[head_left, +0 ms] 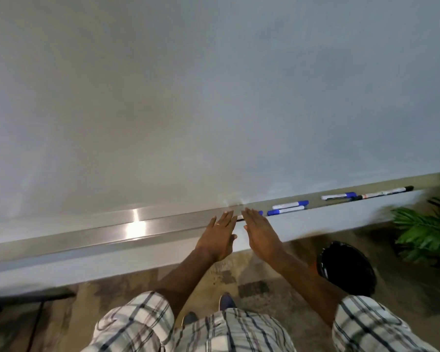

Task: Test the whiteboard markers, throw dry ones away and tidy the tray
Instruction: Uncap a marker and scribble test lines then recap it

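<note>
A metal tray (112,233) runs along the bottom of the whiteboard (188,97). Several markers lie on its right part: two blue-capped ones (288,208) side by side, another blue one (338,196), and a long black-capped one (389,192) at the far right. My left hand (217,236) and my right hand (261,231) reach side by side over the tray with fingers straight, holding nothing. Between and behind my fingertips a marker lies partly hidden, only its blue end (260,212) and a dark bit showing.
A black-lined bin (346,268) stands on the floor to my right, below the tray. A green plant (427,232) sits at the far right. A dark stand base (23,299) lies low on the left. The tray's left half shows a light glare.
</note>
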`<state>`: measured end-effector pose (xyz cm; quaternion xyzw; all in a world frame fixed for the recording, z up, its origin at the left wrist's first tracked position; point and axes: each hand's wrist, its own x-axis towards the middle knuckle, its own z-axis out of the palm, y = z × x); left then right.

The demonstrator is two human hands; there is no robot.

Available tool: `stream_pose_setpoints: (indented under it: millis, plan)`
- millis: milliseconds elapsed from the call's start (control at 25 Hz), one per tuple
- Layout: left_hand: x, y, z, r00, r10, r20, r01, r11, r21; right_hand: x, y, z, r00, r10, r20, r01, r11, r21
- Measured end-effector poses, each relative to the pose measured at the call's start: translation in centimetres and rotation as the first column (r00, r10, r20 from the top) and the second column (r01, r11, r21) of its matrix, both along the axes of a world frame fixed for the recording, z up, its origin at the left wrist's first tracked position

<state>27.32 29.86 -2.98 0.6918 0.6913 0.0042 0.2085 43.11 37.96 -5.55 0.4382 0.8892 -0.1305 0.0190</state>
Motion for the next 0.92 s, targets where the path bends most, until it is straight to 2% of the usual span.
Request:
stream_pose_setpoints:
  millis: [160, 320, 720, 760, 840, 920]
  plan:
    - [0.1, 1.2, -1.3, 0.999, 0.02, -0.027, -0.022, 0.995, -0.092, -0.4, 2.8, -1.7, 0.98, 0.169, 0.109, -0.17, 0.985, 0.0]
    - [0.1, 1.0, -2.2, 0.996, 0.082, -0.03, -0.085, 0.988, -0.125, -1.0, 4.0, -2.2, 0.965, 0.252, 0.074, -0.254, 0.967, 0.016]
    - [-1.2, -2.1, -2.1, 0.965, 0.259, 0.026, -0.257, 0.964, -0.075, -2.9, 6.4, -1.0, 0.917, 0.399, 0.015, -0.398, 0.912, 0.099]
    - [-1.6, -2.5, -1.8, 0.954, 0.293, 0.055, -0.289, 0.955, -0.068, -3.0, 6.4, -0.4, 0.921, 0.388, -0.034, -0.385, 0.919, 0.086]
    - [-2.3, -3.6, -1.0, 0.921, 0.361, 0.144, -0.359, 0.933, -0.042, -3.4, 5.7, 1.2, 0.926, 0.285, -0.245, -0.292, 0.956, 0.009]
    - [-2.3, -4.7, 0.1, 0.873, 0.406, 0.269, -0.425, 0.905, 0.013, -4.0, 4.5, 3.6, 0.877, 0.081, -0.474, -0.186, 0.966, -0.18]
